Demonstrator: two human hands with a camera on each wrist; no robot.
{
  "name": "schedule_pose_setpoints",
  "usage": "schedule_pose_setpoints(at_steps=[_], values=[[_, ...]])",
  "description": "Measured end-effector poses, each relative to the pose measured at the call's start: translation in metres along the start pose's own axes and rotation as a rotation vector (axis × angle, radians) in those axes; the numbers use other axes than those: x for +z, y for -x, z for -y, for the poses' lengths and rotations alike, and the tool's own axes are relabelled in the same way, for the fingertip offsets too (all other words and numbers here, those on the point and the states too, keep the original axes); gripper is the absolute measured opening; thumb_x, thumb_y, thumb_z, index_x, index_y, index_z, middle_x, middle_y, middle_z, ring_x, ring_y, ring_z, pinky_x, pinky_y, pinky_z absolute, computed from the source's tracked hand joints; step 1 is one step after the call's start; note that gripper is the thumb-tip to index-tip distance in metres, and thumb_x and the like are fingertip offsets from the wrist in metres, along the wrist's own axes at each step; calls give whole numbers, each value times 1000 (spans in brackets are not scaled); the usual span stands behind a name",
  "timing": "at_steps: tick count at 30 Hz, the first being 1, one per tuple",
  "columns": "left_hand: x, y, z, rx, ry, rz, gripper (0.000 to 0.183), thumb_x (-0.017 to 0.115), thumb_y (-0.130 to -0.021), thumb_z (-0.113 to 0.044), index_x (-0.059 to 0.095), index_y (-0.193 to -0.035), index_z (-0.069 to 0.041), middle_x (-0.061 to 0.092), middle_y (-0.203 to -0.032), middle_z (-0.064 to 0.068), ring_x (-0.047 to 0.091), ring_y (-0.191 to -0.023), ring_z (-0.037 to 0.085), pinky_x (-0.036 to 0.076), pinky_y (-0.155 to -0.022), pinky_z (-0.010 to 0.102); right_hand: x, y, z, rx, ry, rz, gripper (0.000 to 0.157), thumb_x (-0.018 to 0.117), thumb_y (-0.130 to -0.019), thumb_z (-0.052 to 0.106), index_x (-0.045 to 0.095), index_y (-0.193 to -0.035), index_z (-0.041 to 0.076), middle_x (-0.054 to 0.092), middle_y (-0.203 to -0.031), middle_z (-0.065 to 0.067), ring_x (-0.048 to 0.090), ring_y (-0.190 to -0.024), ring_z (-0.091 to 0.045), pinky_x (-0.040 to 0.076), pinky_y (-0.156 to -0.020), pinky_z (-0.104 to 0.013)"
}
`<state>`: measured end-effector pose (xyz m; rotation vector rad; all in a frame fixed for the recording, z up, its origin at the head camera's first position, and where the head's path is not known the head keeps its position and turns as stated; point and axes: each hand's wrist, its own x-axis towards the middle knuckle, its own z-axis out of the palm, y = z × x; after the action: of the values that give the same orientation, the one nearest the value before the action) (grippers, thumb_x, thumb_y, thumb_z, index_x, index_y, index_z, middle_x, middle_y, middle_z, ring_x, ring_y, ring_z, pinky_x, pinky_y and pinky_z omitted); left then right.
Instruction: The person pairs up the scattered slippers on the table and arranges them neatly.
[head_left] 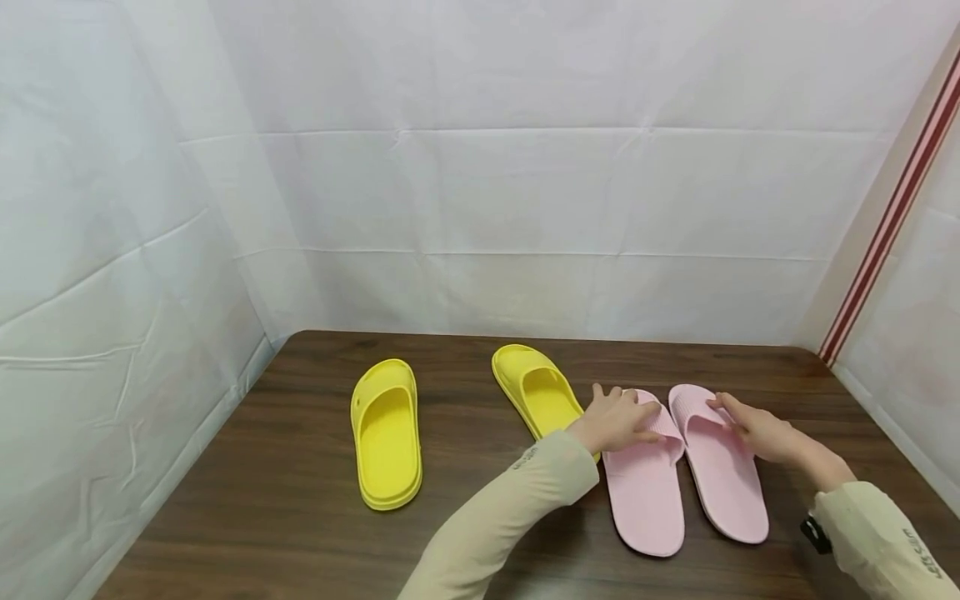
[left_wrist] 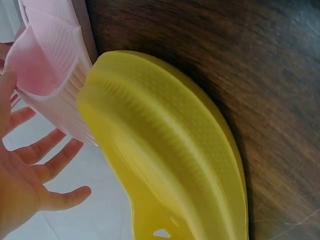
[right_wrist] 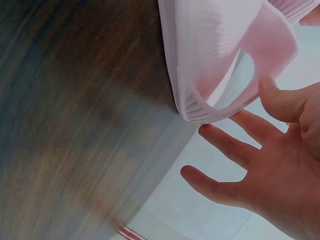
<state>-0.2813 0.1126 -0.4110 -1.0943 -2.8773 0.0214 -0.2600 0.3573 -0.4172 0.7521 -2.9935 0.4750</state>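
Two pink slippers lie side by side on the right half of the table, toes away from me. My left hand (head_left: 617, 419) is over the strap of the left pink slipper (head_left: 647, 508), fingers spread, thumb near the foot opening. My right hand (head_left: 767, 432) touches the strap of the right pink slipper (head_left: 731, 492). In the right wrist view, the thumb is by the opening's rim and the fingers (right_wrist: 227, 145) reach along the strap's outer side. A yellow slipper (head_left: 536, 387) lies slanted just left of the pink pair, partly covered by my left forearm.
Another yellow slipper (head_left: 390, 446) lies apart on the left of the dark wooden table (head_left: 262, 483). White cloth (head_left: 480, 192) hangs behind and at both sides of the table. A red stripe (head_left: 892, 208) runs down it at the right corner.
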Motion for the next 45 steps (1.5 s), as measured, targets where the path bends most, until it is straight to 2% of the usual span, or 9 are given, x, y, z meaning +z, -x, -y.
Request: schedule_pose_setpoints(at_steps=[4, 6, 10, 17, 21, 25, 28, 36, 45], values=[[2, 1, 0, 5, -8, 0, 49, 41, -81, -62, 48, -123, -37, 54, -120, -3, 50, -111, 18, 32, -97, 52, -1, 3, 2, 17, -9, 26, 46, 47, -76, -10, 40, -122, -7, 51, -122, -26, 52, -106, -41, 44, -81, -46], [3, 1, 1, 12, -11, -3, 49, 40, -82, -63, 48, -123, -37, 54, -120, -3, 50, -110, 18, 33, -97, 52, -2, 4, 3, 29, -19, 40, 51, 48, -75, -11, 39, -124, -8, 51, -123, -25, 51, -108, -41, 43, -82, -45], [4, 5, 4, 29, -25, -17, 46, 39, -84, -60, 49, -121, -35, 55, -119, -4, 51, -108, 19, 35, -95, 52, -5, 7, 3, 51, -7, 49, 53, 49, -75, -9, 41, -127, -4, 51, -123, -25, 53, -106, -36, 45, -78, -38], [-4, 21, 1, 64, -55, -45, 32, 46, -90, -38, 48, -123, -34, 54, -121, -4, 52, -107, 19, 39, -91, 47, -4, 17, 2, 31, 14, 18, 60, 53, -78, -4, 38, -135, 8, 44, -126, -33, 47, -111, -46, 40, -87, -54], [-9, 32, -5, 96, -113, -84, 32, 49, -90, -30, 49, -122, -35, 55, -115, -6, 53, -101, 17, 42, -87, 44, 1, 24, 1, -30, 79, -47, 71, 59, -75, -4, 32, -139, 11, 45, -124, -33, 50, -108, -45, 42, -84, -50], [-12, 42, -9, 124, -160, -121, 29, 51, -89, -31, 49, -118, -35, 56, -110, -9, 54, -92, 14, 42, -79, 38, 7, 30, 1, -95, 161, -141, 74, 65, -72, -1, 33, -138, 11, 50, -120, -30, 55, -101, -39, 47, -79, -39], [-13, 49, -11, 133, -164, -134, 28, 50, -89, -33, 49, -117, -34, 56, -109, -9, 55, -89, 14, 41, -76, 36, 9, 35, 3, -115, 165, -174, 73, 67, -71, 0, 35, -137, 12, 50, -118, -31, 58, -95, -36, 49, -74, -36], [-10, 63, -12, 148, -121, -164, 32, 50, -89, -32, 48, -121, -33, 58, -104, -9, 58, -84, 11, 43, -75, 33, 12, 42, 13, -104, 182, -197, 73, 67, -72, 3, 35, -137, 14, 48, -125, -26, 62, -80, -22, 50, -66, -34], [-4, 73, -8, 168, -122, -146, 29, 48, -90, -31, 47, -118, -24, 55, -107, -6, 56, -92, 11, 45, -80, 33, 14, 49, 14, -92, 172, -208, 73, 66, -72, 1, 34, -137, 11, 47, -124, -28, 63, -81, -29, 49, -66, -41]])
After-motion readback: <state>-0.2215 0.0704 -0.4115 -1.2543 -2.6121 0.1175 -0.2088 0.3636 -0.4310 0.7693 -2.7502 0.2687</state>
